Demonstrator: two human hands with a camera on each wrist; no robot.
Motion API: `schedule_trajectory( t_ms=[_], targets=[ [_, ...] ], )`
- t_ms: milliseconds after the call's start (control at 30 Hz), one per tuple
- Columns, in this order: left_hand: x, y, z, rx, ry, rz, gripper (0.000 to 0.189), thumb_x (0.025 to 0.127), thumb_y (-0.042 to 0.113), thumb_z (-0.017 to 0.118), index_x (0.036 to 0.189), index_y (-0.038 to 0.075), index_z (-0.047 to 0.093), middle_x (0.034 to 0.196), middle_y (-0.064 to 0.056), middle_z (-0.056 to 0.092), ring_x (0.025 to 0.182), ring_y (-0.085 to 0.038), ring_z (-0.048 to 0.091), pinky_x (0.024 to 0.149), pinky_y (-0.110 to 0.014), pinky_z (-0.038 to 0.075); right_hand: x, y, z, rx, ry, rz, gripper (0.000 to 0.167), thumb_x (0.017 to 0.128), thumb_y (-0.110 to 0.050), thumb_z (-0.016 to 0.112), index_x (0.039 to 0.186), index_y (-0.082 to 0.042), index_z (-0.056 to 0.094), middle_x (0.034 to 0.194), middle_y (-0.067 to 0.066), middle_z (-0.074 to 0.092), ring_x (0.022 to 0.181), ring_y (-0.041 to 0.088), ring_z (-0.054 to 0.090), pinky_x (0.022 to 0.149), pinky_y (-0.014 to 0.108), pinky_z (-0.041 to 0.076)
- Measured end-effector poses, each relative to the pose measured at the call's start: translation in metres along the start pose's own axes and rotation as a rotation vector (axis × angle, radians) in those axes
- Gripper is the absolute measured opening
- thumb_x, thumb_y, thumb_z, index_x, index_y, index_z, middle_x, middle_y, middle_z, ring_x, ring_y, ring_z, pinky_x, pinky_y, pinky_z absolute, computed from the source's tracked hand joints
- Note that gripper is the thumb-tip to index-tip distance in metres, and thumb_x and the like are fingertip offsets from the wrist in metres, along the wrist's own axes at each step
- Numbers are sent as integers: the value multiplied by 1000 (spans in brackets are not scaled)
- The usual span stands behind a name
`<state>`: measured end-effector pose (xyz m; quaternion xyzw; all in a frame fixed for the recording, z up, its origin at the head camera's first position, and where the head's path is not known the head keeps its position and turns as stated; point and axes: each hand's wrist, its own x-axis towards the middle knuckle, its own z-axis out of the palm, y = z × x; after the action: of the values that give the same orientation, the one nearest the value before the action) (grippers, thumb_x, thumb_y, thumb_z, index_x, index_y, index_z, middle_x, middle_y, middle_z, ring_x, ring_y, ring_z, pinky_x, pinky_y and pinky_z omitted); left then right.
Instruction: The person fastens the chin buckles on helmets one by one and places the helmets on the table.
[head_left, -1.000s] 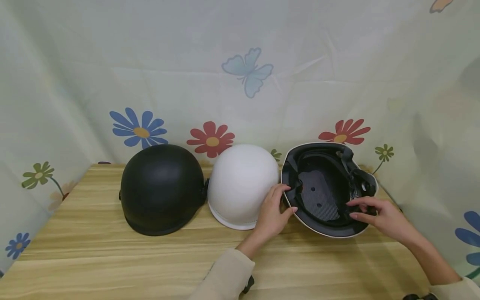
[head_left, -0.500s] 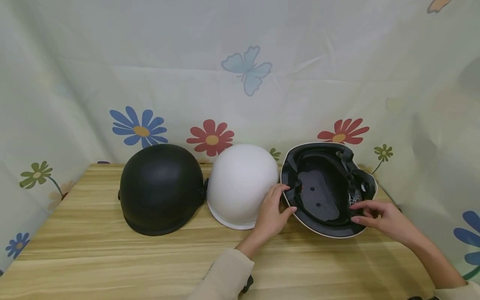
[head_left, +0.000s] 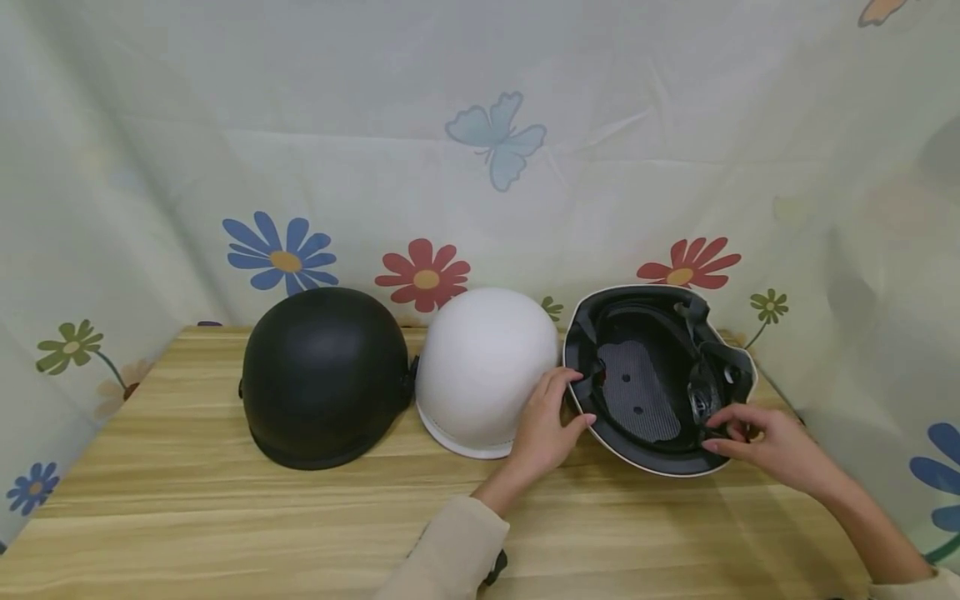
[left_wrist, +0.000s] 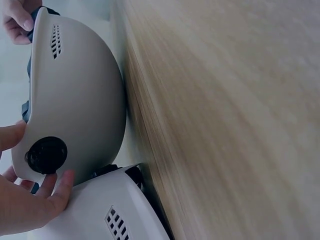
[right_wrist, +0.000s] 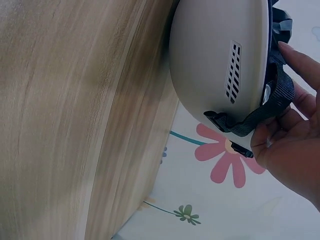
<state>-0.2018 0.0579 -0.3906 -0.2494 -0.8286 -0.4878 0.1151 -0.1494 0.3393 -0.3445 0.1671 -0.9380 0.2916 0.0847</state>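
A white helmet (head_left: 648, 458) lies upside down at the right, showing its black padded lining. My left hand (head_left: 546, 427) grips its left edge, with the thumb at the near rim. In the left wrist view, those fingers reach a round black knob (left_wrist: 47, 155) on the shell. At the helmet's right end, my right hand (head_left: 776, 446) pinches a black strap (right_wrist: 285, 92) between thumb and fingers. A shiny see-through piece (head_left: 703, 396) shows inside, just beyond the right fingertips. Part of the strap is hidden behind the right hand.
A second white helmet (head_left: 483, 371) stands dome up close against the left hand. Left of it sits a black helmet (head_left: 322, 375), also dome up. All rest on a wooden table (head_left: 225, 533) backed by a flowered cloth (head_left: 360, 150).
My right fingertips have shifted slightly right and towards the near rim. The shiny piece inside the helmet now shows more fully. My left hand and the helmets have stayed put.
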Motion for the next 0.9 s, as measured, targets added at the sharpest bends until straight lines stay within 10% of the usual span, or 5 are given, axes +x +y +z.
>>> schedule_trajectory(
  t_ms=[900],
  targets=[
    [0, 2, -2, 12, -7, -12, 49, 83, 16, 68, 126, 8, 47, 132, -9, 43, 124, -20, 39, 101, -32, 32, 8, 2, -4, 121, 61, -213, 24, 73, 10, 69, 89, -8, 65, 97, -3, 58, 83, 1, 52, 62, 16, 42]
  ],
)
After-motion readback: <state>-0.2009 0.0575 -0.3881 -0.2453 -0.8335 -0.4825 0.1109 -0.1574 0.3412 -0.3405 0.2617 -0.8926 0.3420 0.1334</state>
